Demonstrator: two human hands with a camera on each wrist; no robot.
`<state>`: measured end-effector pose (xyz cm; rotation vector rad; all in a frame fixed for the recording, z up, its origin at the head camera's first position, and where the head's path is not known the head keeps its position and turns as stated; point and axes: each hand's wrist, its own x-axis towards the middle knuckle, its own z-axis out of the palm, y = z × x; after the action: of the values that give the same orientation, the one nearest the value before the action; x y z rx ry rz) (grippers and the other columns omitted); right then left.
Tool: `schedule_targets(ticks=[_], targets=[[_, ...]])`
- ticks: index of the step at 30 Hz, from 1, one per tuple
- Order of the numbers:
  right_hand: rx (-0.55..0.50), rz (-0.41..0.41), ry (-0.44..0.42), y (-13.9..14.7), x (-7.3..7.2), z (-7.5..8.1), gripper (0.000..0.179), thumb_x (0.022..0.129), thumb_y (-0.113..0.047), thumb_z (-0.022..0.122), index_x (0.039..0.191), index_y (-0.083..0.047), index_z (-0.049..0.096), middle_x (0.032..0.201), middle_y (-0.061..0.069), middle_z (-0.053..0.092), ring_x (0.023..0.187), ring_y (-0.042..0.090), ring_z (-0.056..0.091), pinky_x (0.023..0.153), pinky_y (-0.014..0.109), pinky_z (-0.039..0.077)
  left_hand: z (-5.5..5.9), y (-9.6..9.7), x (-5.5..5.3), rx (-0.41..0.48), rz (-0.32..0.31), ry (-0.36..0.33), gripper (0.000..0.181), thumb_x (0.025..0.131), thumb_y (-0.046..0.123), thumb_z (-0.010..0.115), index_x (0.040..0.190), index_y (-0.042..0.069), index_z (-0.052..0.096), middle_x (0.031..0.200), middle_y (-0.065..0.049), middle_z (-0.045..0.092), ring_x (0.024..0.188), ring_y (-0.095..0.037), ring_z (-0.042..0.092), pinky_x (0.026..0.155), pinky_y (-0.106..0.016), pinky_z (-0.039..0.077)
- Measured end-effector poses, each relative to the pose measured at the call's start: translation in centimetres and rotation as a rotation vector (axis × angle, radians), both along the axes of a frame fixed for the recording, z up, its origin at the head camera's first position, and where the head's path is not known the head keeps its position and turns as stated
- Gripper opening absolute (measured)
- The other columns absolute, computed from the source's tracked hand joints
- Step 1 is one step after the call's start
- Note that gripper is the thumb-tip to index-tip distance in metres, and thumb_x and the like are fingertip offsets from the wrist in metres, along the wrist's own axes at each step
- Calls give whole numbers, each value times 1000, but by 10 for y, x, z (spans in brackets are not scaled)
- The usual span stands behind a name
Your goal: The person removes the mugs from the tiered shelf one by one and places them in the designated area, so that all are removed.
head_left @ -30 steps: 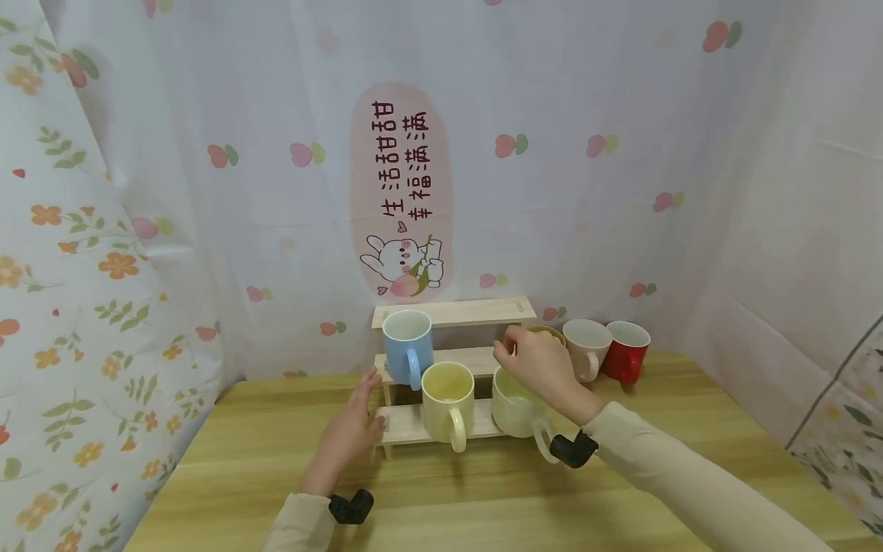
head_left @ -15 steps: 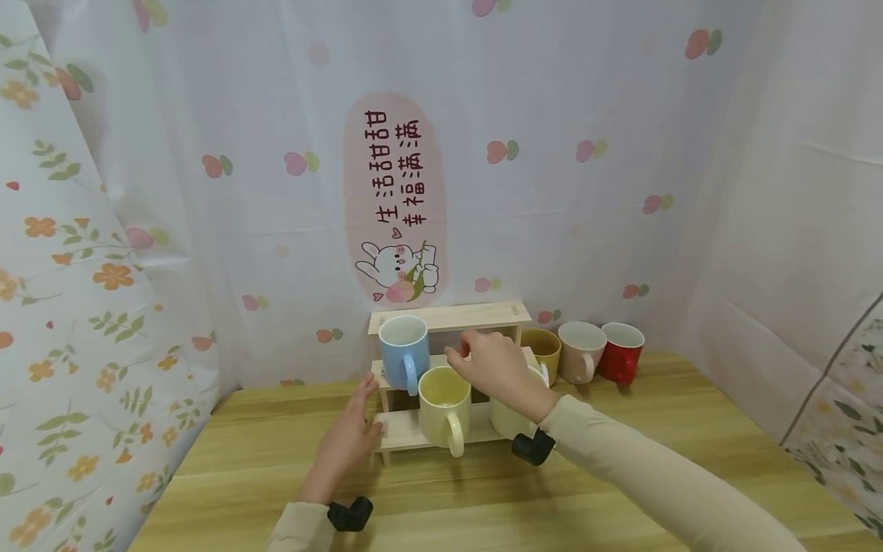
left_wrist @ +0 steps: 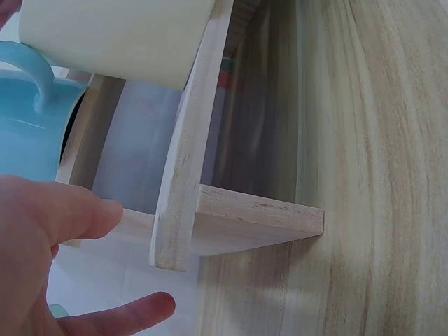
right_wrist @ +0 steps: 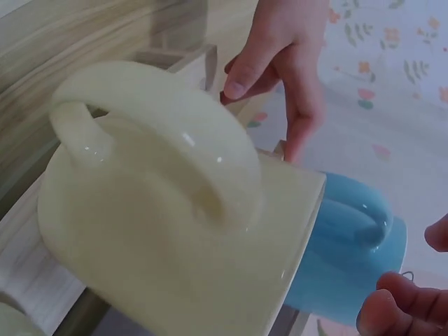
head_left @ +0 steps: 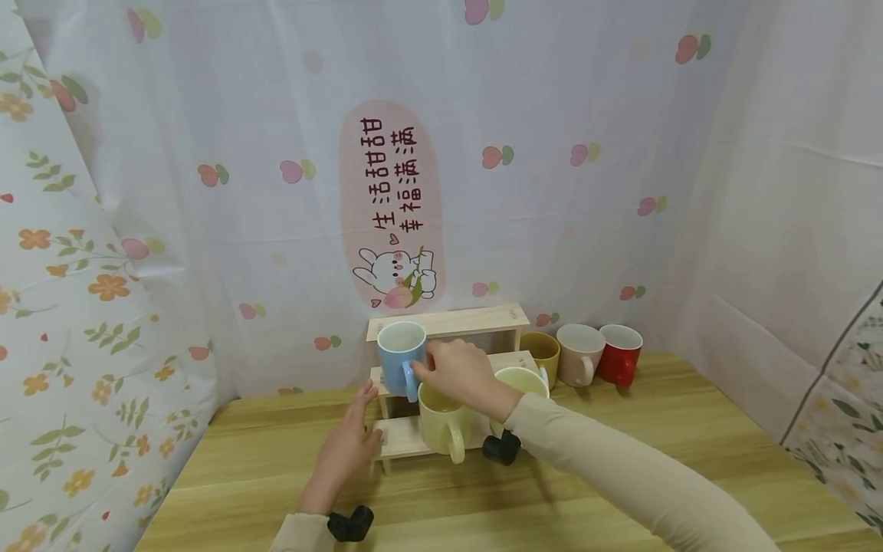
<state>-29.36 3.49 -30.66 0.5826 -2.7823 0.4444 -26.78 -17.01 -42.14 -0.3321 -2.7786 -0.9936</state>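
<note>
A light blue mug (head_left: 393, 368) stands on the middle step of a wooden three-step rack (head_left: 458, 320). My right hand (head_left: 464, 374) is at its right side, fingers close by its handle; in the right wrist view the thumb and fingertips (right_wrist: 399, 301) are apart beside the mug. Under that hand a pale yellow mug (head_left: 436, 435) sits on the lowest step, handle toward me. To its right stands a pale cream-green mug (head_left: 527, 377), partly hidden by my right wrist. My left hand (head_left: 343, 452) is at the rack's left end, fingers extended and holding nothing.
Right of the rack, a mustard mug (head_left: 545, 354), a pale pink mug (head_left: 576, 359) and a red mug (head_left: 619, 359) stand in a row on the wooden table (head_left: 662, 437). A printed curtain (head_left: 552, 215) hangs behind the rack.
My right hand has moved left, from above the cream-green mug, across the pale yellow mug, to the light blue mug. My left hand has stayed at the rack's left end.
</note>
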Motion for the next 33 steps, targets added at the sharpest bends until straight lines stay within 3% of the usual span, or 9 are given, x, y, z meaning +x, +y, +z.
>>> schedule_targets(ticks=[7, 11, 18, 26, 33], targets=[[-42, 39, -10, -13, 0, -3, 50, 90, -42, 60, 51, -17, 42, 43, -9, 34, 42, 8, 35, 39, 21, 26, 0, 0, 1, 6, -18, 10, 67, 89, 6, 63, 148, 9, 31, 159, -6, 23, 65, -14, 55, 47, -27, 38], [-52, 44, 12, -20, -1, -8, 51, 89, -43, 62, 50, -17, 41, 45, -7, 38, 42, 9, 38, 39, 21, 29, -2, -1, 1, 14, -21, 30, 68, 88, 5, 64, 148, 8, 31, 158, -8, 25, 74, -18, 60, 48, -26, 39], [-120, 23, 10, -27, -4, -17, 43, 86, -40, 67, 55, -15, 50, 51, -4, 48, 44, 9, 44, 39, 22, 36, -3, -3, -1, 23, -13, 13, 68, 88, 6, 63, 148, 9, 31, 159, -7, 22, 74, -18, 60, 48, -26, 40], [-246, 73, -10, -31, -4, -24, 40, 88, -21, 63, 54, -14, 44, 47, -5, 48, 39, 2, 42, 36, 14, 33, -5, -2, -2, 28, -17, 31, 70, 89, 6, 63, 149, 10, 28, 157, -8, 25, 83, -24, 63, 48, -26, 40], [-317, 47, 27, -35, -1, -31, 38, 89, -17, 59, 53, -11, 48, 47, -3, 50, 39, 2, 42, 35, 13, 31, -5, -2, 0, 32, -13, 41, 68, 88, 5, 63, 148, 10, 30, 157, -7, 26, 88, -28, 64, 48, -26, 39]])
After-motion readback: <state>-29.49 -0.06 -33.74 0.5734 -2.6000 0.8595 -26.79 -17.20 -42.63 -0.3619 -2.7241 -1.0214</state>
